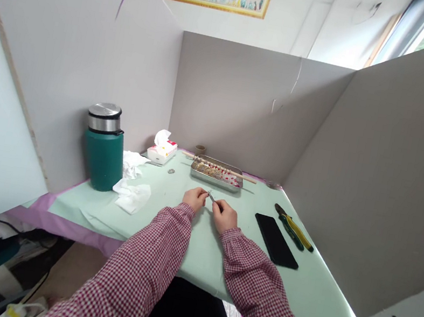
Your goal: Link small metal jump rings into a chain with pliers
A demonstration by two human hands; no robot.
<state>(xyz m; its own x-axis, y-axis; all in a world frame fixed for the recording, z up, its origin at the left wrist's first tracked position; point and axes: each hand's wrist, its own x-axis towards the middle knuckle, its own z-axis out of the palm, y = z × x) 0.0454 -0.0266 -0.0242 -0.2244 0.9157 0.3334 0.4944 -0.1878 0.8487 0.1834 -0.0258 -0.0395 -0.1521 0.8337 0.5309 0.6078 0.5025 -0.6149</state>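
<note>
My left hand [195,199] is closed in a pinch above the middle of the table, its fingertips on something too small to make out. Close beside it, my right hand [225,217] grips a slim metal-tipped tool [211,197]. The tool's tip points up and left and meets the left fingertips; its exact kind is hidden by the hand. Just beyond both hands sits a metal tray [216,182] with small gold and red bead-like pieces. A thin wooden stick [249,179] with small pieces along it lies across the tray.
To the right lie a black phone [276,241] and yellow-green handled pliers [293,228]. At left stand a green flask [102,158], crumpled tissues [131,196] and a tissue box [161,152]. A tape roll [200,150] is behind the tray. Grey partitions [247,99] enclose the table.
</note>
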